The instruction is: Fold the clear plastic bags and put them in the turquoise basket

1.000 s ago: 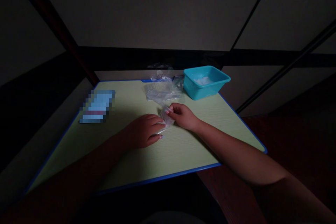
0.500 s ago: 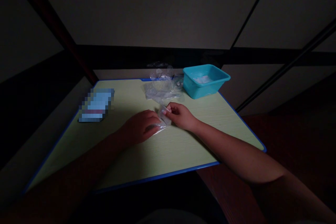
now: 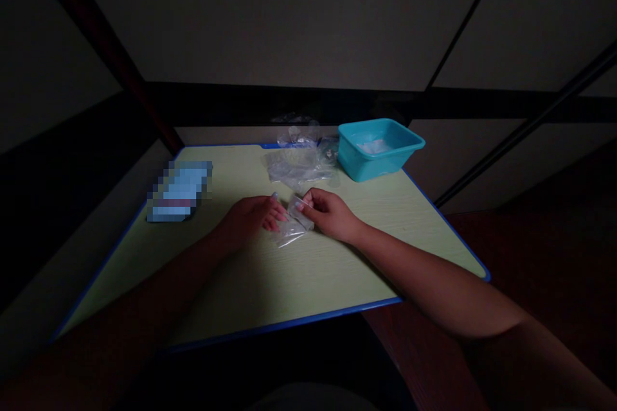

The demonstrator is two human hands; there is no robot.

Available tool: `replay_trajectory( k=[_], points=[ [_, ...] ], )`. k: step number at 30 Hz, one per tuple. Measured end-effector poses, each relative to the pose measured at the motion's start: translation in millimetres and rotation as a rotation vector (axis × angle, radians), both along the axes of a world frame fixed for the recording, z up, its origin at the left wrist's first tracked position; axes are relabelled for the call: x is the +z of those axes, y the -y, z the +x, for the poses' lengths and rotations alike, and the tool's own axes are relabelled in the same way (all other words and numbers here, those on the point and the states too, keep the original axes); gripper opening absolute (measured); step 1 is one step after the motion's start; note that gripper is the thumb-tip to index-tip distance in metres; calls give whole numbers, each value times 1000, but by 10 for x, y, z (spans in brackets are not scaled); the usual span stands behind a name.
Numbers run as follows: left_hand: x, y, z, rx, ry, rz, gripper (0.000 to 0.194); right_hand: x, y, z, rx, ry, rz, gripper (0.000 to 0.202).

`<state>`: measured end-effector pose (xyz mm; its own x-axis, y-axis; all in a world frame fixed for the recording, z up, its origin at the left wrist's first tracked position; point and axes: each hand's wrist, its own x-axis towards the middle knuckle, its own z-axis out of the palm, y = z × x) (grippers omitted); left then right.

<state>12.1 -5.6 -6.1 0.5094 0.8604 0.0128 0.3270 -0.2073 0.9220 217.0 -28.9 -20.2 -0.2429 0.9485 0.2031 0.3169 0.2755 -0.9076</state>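
Note:
Between my two hands, over the middle of the table, is a small clear plastic bag (image 3: 292, 232). My right hand (image 3: 330, 213) pinches its upper right part between thumb and fingers. Just left of the bag, my left hand (image 3: 253, 217) has its palm turned up and its fingers spread, with nothing in it; whether its fingertips touch the plastic I cannot tell. Behind the hands lies a loose pile of clear plastic bags (image 3: 299, 167), spread flat and crumpled.
A turquoise basket (image 3: 366, 166) with something white inside stands at the back right of the pale table (image 3: 337, 282), which has a blue edge. At the left lies a blurred-out phone-like object (image 3: 179, 192). A dark panelled wall (image 3: 289, 26) rises behind the table.
My left hand has let go of the plastic bag, turned over and opened, drawing slightly left. My right hand keeps its pinch in nearly the same place.

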Motion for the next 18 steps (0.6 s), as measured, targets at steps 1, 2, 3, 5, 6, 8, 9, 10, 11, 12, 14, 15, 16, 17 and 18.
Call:
replay_trajectory(
  k=[1,2,3,5,6,8,9,10,11,12,14,15,16,17,18],
  points=[
    [20,7,-13,-12,-81,110,50,5,3,0,-6,8,8,22],
    [40,12,-26,-32,-173,237,46,9,6,1,-14,17,19,22],
    [58,16,-38,-51,-266,368,43,13,8,3,-25,27,30,23],
    [80,14,-63,-83,-408,580,36,18,11,10,-49,49,43,23],
    [79,8,-75,-90,-450,643,30,20,11,16,-61,60,46,23],
    [52,-12,-100,-102,-498,692,19,25,5,29,-88,85,47,23],
    [30,-24,-113,-113,-517,695,17,28,1,38,-107,102,45,22],
    [5,-34,-126,-128,-534,691,17,34,-5,48,-131,122,43,22],
    [-19,-44,-137,-141,-549,689,17,40,-10,58,-156,147,35,22],
    [-41,-52,-146,-151,-561,688,17,47,-16,68,-184,176,24,22],
    [-71,-62,-156,-164,-579,686,17,65,-25,85,-234,237,6,18],
    [-79,-66,-158,-171,-585,684,17,74,-28,92,-254,267,-1,15],
    [-83,-69,-157,-179,-590,682,17,85,-28,97,-270,296,-9,12],
    [-84,-73,-155,-186,-595,680,15,95,-26,100,-281,327,-18,10],
    [-82,-77,-151,-191,-598,679,13,105,-23,102,-289,361,-29,11]
  ],
)
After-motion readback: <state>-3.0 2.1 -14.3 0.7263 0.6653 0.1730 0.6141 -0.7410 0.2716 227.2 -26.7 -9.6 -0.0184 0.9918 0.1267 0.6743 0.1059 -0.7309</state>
